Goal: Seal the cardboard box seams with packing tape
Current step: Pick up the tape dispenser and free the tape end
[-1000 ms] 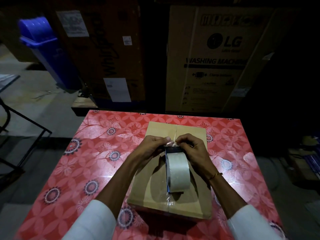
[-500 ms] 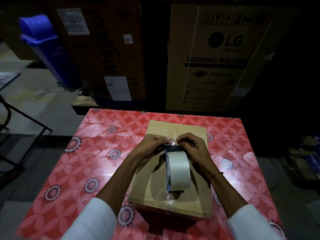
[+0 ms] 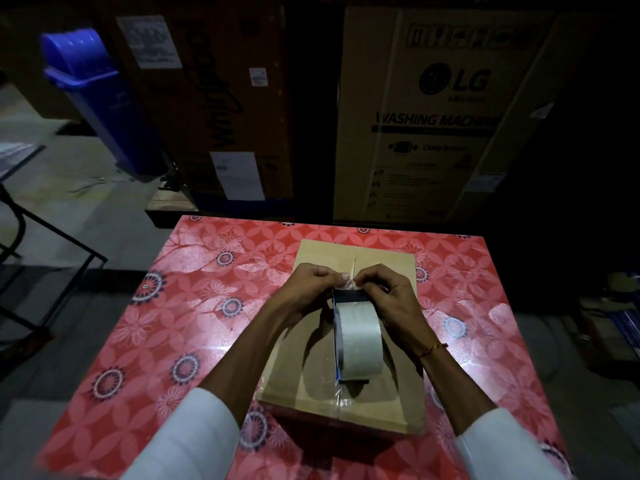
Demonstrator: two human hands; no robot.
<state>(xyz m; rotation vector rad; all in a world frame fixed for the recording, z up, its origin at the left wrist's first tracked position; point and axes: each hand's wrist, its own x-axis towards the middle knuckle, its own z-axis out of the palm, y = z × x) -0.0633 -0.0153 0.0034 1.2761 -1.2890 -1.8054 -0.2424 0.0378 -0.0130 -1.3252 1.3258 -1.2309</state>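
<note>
A table (image 3: 180, 341) covered with a glossy red cloth printed with pale flowers and dark-ringed medallions carries a single brown cardboard box (image 3: 298, 368), which lies flat on it a little right of the middle, between the far and near edges, its centre seam running front to back.

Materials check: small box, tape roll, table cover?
Small box: plain brown cardboard, matte, with a centre flap seam. Tape roll: probably clear or pale plastic film, glossy, on a dark blue dispenser. Table cover: looks like vinyl or oilcloth, red floral print with shiny glare patches.
</note>
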